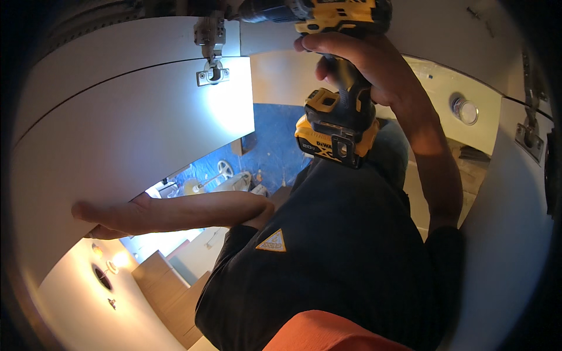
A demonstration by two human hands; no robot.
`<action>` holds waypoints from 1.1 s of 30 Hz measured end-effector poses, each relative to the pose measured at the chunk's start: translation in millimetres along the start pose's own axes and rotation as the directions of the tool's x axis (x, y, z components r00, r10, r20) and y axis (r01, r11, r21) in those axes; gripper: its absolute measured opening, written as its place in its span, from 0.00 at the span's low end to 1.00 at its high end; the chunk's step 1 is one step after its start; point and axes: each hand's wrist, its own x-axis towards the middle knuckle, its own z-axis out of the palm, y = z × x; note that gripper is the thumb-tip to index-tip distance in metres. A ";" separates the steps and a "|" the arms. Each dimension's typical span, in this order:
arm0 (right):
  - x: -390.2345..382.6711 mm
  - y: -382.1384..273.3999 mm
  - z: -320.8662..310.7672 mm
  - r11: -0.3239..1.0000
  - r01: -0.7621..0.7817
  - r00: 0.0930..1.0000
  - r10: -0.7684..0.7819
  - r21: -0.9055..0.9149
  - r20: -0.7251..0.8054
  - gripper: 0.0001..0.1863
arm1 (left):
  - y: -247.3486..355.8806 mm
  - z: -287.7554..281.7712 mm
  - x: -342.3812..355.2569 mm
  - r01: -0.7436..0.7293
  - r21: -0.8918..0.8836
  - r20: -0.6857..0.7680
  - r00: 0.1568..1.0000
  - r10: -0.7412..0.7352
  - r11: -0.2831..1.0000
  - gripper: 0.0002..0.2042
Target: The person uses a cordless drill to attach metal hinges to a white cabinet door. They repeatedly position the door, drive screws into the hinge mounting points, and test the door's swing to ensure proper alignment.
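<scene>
Blue sheeting (275,123) spreads below, with a warmly lit pale wall (76,292) at lower left and wood-toned panels (167,286) beside it. White hinged doors frame both sides: the left door (134,128) glows near its metal hinge (213,75); the right door (497,205) lies in shade. Left hand (114,217): grip pinching the left door's lower edge. Right hand (366,58): grip wrapped around the yellow-and-black drill (344,120), top centre, nose pointing left.

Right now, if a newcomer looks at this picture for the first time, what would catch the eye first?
Probably the yellow and black drill, held in the right hand at the upper middle. Next, the bright light patch on the white door at left, beside the metal hinge. The left hand holds that door's lower edge.
</scene>
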 end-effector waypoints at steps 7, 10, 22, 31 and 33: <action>-18.3 -29.3 -12.7 0.997 0.079 0.997 -0.079 -0.008 -0.020 0.20 | 5.9 -0.9 0.3 0.154 0.079 -0.137 0.980 -0.142 0.985 0.35; -28.3 -46.5 -20.1 0.975 0.216 0.976 -0.217 -0.050 -0.017 0.24 | 6.3 -1.5 1.5 0.159 0.087 -0.152 0.978 -0.145 0.983 0.41; -38.1 -146.2 -21.1 0.840 0.490 0.857 -0.513 -0.233 -0.046 0.18 | 10.7 -0.9 -0.7 0.219 0.073 -0.149 0.967 -0.207 0.973 0.41; -15.9 -145.3 -16.3 0.597 0.652 0.633 -0.768 -0.467 -0.098 0.14 | 12.1 -0.9 -0.1 0.223 -0.048 -0.143 0.963 -0.228 0.974 0.40; -11.9 -139.2 -14.8 0.536 0.664 0.583 -0.808 -0.522 -0.089 0.14 | 11.6 -1.1 0.2 0.218 -0.048 -0.144 0.964 -0.223 0.975 0.39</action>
